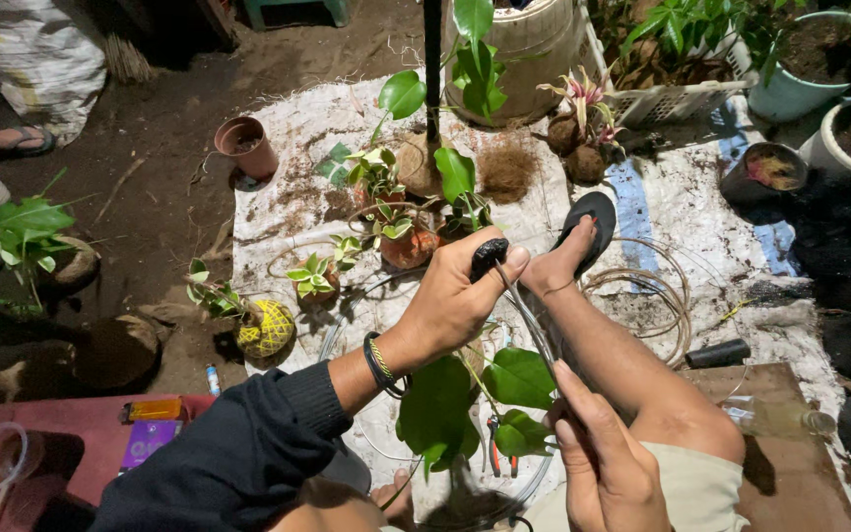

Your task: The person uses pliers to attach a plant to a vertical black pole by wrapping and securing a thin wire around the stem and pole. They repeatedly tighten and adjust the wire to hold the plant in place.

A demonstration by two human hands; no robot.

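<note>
Below us, a white sheet [297,187] strewn with soil covers the ground at mid-frame, carrying several small plants with finished ball-shaped bases, among them a yellow-netted ball [266,328] at lower left. So some are wrapped, we judge, while the leafy plant [445,404] at lower centre waits. Our left hand [455,296] is clamped on a black spool [488,256] at centre. A thin, clear line [529,330] runs down to our right hand [603,463], fingers pinched on it.

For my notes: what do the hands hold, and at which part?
The left hand grips a black handle at its top end. The right hand pinches the clear string lower down.
</note>
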